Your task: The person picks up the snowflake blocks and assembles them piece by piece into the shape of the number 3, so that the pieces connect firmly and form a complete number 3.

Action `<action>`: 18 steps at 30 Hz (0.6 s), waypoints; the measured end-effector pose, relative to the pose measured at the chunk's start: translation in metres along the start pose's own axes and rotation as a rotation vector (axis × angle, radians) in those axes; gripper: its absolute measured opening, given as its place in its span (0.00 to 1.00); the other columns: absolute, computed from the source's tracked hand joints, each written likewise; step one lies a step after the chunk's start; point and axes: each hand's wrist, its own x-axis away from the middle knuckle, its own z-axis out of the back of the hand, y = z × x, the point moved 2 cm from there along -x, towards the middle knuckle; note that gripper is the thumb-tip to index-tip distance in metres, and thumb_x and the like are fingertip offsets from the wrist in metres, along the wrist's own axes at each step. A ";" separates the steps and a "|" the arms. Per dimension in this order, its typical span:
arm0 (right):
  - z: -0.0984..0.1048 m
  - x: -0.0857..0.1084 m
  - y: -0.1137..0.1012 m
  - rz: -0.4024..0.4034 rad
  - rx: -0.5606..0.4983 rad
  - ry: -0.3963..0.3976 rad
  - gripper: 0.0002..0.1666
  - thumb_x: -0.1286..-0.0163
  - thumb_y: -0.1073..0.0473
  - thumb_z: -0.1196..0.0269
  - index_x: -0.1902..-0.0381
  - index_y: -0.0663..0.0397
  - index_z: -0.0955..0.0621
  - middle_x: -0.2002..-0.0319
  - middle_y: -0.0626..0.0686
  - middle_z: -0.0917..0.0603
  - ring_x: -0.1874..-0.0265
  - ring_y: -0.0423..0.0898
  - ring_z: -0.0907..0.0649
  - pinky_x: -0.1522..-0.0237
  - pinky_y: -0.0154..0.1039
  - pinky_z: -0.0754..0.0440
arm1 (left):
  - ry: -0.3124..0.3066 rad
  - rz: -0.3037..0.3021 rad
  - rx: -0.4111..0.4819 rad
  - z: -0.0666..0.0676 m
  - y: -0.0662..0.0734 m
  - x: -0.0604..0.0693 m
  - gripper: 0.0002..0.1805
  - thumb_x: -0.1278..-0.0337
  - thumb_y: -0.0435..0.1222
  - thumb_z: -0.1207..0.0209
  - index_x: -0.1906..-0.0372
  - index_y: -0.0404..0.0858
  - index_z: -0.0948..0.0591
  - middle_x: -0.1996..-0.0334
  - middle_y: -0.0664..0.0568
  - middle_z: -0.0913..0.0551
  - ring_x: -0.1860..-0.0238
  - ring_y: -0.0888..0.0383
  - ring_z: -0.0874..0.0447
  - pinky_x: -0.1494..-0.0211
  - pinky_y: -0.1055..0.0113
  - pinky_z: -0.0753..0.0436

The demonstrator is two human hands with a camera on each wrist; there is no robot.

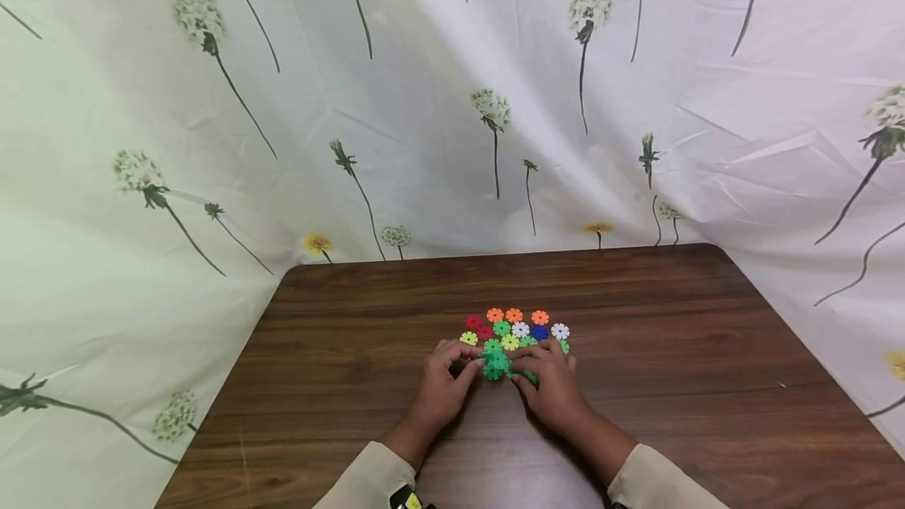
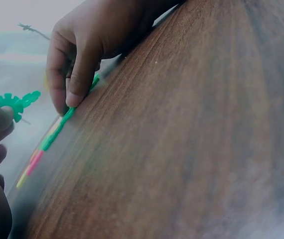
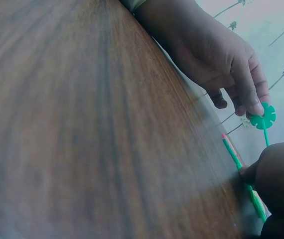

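Observation:
In the head view, my left hand point(image 1: 441, 383) pinches a green notched disc point(image 2: 13, 105) between thumb and fingertips. A second green disc point(image 2: 31, 98) is joined to it at an angle, both above the table. My right hand point(image 1: 555, 387) is close by on the right, its thumb and fingertips pinching another green disc at the tabletop; the fingers partly hide it. Between the hands a green disc point(image 1: 492, 372) shows below the joined pieces. Just beyond lie loose notched discs, among them a yellow disc point(image 1: 469, 338) and a white disc point(image 1: 560, 331).
The discs lie on a dark wooden table point(image 1: 339, 383). At the back of the group are several orange discs point(image 1: 514, 315), with red discs point(image 1: 472, 322) on the left and a blue disc point(image 1: 539, 332) on the right. A flower-printed curtain point(image 1: 424, 100) hangs behind the table.

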 end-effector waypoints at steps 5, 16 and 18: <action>-0.001 0.000 0.001 -0.030 -0.027 -0.004 0.20 0.32 0.63 0.23 0.43 0.45 0.08 0.44 0.49 0.10 0.39 0.53 0.23 0.46 0.54 0.38 | 0.003 0.003 -0.006 0.000 -0.001 0.000 0.03 0.31 0.31 0.28 0.57 0.41 0.08 0.62 0.56 0.09 0.55 0.53 0.17 0.51 0.70 0.18; 0.001 0.001 0.002 -0.037 -0.074 0.000 0.23 0.34 0.66 0.22 0.42 0.45 0.09 0.51 0.47 0.15 0.40 0.54 0.22 0.47 0.54 0.40 | -0.019 0.053 -0.004 0.001 -0.002 0.001 0.04 0.30 0.32 0.29 0.56 0.44 0.08 0.60 0.59 0.09 0.53 0.57 0.18 0.49 0.70 0.18; 0.000 0.002 0.002 -0.031 -0.074 0.017 0.23 0.35 0.66 0.22 0.44 0.44 0.09 0.53 0.46 0.15 0.36 0.59 0.21 0.46 0.55 0.39 | -0.018 0.053 -0.001 0.002 -0.002 0.001 0.04 0.30 0.32 0.29 0.56 0.45 0.08 0.60 0.58 0.09 0.53 0.57 0.18 0.49 0.71 0.18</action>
